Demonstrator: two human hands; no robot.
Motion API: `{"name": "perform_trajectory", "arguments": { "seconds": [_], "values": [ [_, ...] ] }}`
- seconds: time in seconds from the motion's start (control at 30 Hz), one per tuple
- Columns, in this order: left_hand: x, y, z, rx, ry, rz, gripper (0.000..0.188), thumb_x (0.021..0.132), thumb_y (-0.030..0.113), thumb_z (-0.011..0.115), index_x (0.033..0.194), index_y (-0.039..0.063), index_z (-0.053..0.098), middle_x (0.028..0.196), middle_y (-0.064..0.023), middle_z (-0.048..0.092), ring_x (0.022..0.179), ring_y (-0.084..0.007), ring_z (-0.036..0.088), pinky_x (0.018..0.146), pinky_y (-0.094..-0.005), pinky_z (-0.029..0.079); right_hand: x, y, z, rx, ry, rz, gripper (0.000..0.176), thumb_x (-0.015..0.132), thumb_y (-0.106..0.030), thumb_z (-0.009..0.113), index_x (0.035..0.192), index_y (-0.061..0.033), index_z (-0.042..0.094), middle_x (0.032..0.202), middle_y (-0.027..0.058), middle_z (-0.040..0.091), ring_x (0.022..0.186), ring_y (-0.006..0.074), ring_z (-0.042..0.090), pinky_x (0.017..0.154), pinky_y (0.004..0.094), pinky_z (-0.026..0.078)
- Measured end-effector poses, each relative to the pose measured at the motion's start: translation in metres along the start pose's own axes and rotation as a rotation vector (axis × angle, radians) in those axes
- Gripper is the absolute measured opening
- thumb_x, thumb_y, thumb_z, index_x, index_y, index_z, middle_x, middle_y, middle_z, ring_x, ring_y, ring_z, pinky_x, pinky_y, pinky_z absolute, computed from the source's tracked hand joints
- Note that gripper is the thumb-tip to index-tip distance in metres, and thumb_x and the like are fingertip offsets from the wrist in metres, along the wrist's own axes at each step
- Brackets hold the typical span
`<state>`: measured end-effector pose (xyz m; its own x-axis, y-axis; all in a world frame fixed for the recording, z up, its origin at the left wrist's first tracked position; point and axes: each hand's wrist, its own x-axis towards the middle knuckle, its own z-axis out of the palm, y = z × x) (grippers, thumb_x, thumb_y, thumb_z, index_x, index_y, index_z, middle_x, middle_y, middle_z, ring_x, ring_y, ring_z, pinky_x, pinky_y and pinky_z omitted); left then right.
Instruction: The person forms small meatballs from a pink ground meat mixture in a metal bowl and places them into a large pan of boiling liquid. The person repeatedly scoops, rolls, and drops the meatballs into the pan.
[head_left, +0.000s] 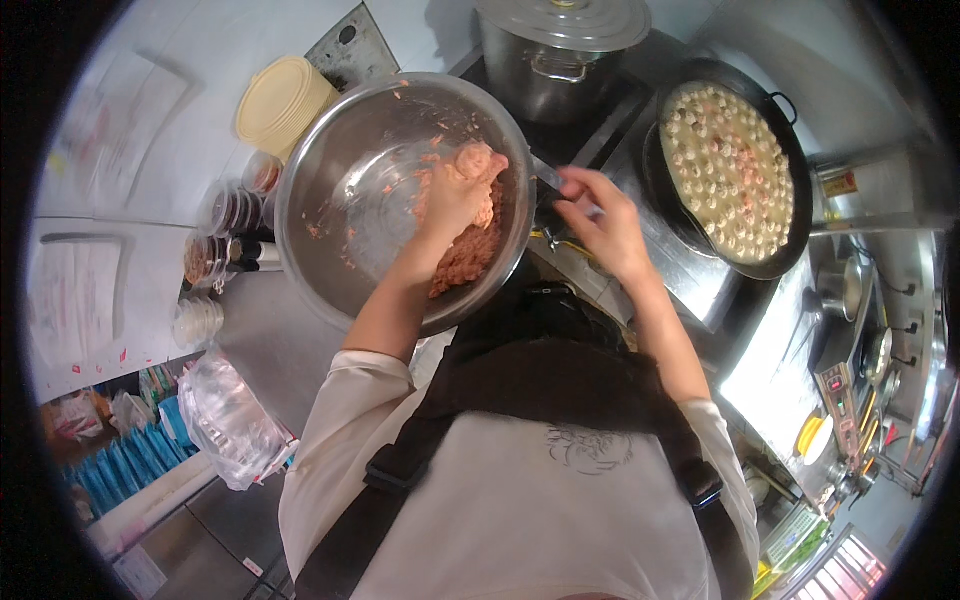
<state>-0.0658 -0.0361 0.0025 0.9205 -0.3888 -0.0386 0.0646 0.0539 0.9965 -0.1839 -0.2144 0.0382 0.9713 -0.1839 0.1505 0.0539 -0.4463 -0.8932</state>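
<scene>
A large stainless steel bowl (322, 277) holds a mound of pink minced meat (469, 259) along its right side. Inside it, my left hand (459, 196) is closed on a clump of the mince, which bulges out at the top of the fist. Just beyond the bowl's right rim, my right hand (604, 217) has its thumb and fingers around a small, blurred utensil that I cannot name surely. Farther right, a wide black pan (802, 225) contains pale liquid with many small meatballs (705, 150), some of them pinker near the middle.
A lidded metal stockpot (555, 82) stands behind, between bowl and pan. Stacked cream lids (274, 105) and jars (225, 206) line the bowl's left. Nearer me on the left lies a clear plastic bag (232, 420). Ladles and small pots are at far right.
</scene>
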Motion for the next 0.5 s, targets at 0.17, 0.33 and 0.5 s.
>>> {"name": "perform_trajectory", "arguments": {
  "seconds": [0.17, 0.33, 0.5],
  "values": [
    [-0.003, 0.004, 0.009, 0.665, -0.187, 0.547, 0.009, 0.078, 0.005, 0.059, 0.086, 0.001, 0.061, 0.079, -0.0146, 0.064, 0.073, -0.0283, 0.062, 0.064, -0.0365, 0.047, 0.045, -0.033, 0.028, -0.153, -0.023, -0.366, 0.036, 0.073, -0.009, 0.069, 0.108, -0.0054, 0.060, 0.094, 0.0108, 0.061, 0.071, 0.0233, 0.062, 0.064, 0.0319, 0.052],
    [0.003, -0.009, 0.012, 0.831, -0.239, 0.631, 0.010, 0.077, 0.006, 0.052, 0.082, 0.000, 0.057, 0.082, -0.0216, 0.061, 0.077, -0.0427, 0.056, 0.064, -0.0467, 0.045, 0.047, -0.013, 0.030, -0.267, -0.003, -0.400, 0.021, 0.075, -0.007, 0.062, 0.095, -0.0025, 0.062, 0.076, 0.0099, 0.062, 0.070, 0.0261, 0.063, 0.064, 0.0334, 0.052],
    [0.001, -0.037, -0.005, 0.730, -0.341, 0.225, 0.008, 0.084, 0.006, 0.052, 0.087, 0.000, 0.057, 0.071, -0.0100, 0.058, 0.059, -0.0211, 0.055, 0.053, -0.0314, 0.044, 0.033, 0.045, 0.002, 0.919, -0.057, 0.554, 0.027, 0.080, -0.010, 0.052, 0.104, 0.0030, 0.054, 0.086, 0.0112, 0.061, 0.076, 0.0192, 0.061, 0.070, 0.0296, 0.051]
  ]
}}
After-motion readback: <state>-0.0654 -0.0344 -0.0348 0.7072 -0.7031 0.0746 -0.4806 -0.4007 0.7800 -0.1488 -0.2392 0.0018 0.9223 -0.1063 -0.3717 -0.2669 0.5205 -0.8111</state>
